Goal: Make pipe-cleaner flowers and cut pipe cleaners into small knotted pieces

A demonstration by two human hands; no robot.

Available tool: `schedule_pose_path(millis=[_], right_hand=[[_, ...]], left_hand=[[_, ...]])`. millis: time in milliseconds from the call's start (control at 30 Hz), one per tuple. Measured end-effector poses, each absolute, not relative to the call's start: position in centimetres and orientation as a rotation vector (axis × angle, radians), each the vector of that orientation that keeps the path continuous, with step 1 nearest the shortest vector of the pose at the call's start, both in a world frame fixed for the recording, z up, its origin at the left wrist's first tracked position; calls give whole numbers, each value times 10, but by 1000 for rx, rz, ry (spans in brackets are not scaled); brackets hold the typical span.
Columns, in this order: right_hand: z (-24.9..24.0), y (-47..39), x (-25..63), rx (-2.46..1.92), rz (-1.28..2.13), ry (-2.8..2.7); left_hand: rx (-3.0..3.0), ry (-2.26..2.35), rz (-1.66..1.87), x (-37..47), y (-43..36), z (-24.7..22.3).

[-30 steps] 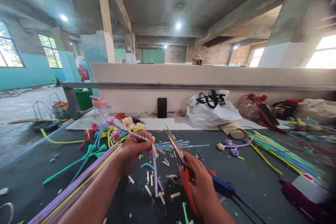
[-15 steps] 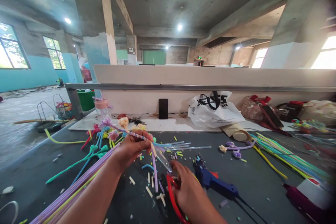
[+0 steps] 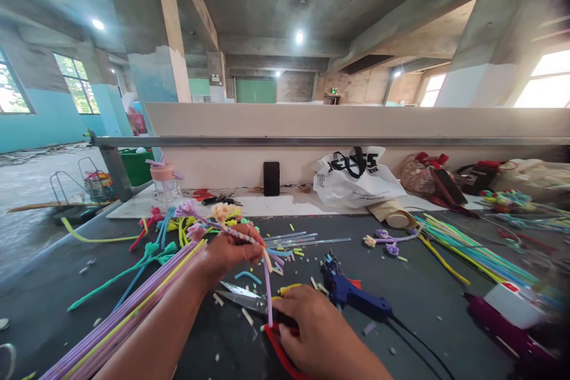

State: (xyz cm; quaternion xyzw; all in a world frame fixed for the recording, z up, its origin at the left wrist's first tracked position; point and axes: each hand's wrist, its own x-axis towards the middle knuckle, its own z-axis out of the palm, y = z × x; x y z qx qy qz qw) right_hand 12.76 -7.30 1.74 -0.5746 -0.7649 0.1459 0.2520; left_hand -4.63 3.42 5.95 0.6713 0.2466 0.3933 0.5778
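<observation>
My left hand (image 3: 238, 249) pinches a twisted pipe-cleaner stem (image 3: 240, 235), striped purple, cream and blue, with fluffy peach and lilac flowers at its far left end. Past the fingertips, a loose purple pipe-cleaner end (image 3: 268, 291) hangs down, beside a shorter cream one. My right hand (image 3: 309, 320) is wrapped round red-handled scissors (image 3: 247, 298), their blades apart and pointing left, low over the table. The purple end passes across the scissors near my right fingers; whether they touch it I cannot tell.
A blue glue gun (image 3: 356, 297) lies right of my right hand. Cut pipe-cleaner bits and clear glue sticks (image 3: 312, 241) are scattered on the dark table. Long pipe cleaners (image 3: 129, 314) lie under my left forearm, more (image 3: 472, 249) at right. A phone (image 3: 271, 179) stands behind.
The scissors have dropped away from the loose stem ends and swung round, so the blades now point left. My left hand keeps its pinch on the stem. The view has shifted slightly.
</observation>
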Motion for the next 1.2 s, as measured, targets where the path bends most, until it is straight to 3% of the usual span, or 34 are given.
schedule_pose_path(millis=[100,233,300,533,1033,1200], right_hand=[[16,-70,125,-1396,565,-1772],[11,-64,118,-1009,1139,-1160],[9,-61,116,-898,1254,-958],[11,-60,116,-853,1250,-782],[1,-53,121,-1131,701,-1052],[-2,-50,121,-1085,841,-1017]], left_hand=[[1573,594,911,-42,32,58],[1544,598,856,-34,26,55],[1555,587,856,-30,23,52],[1597,637,875,-20,16,44],[1030,417,765,1,-9,41],[1095,522,803,3,-7,37]])
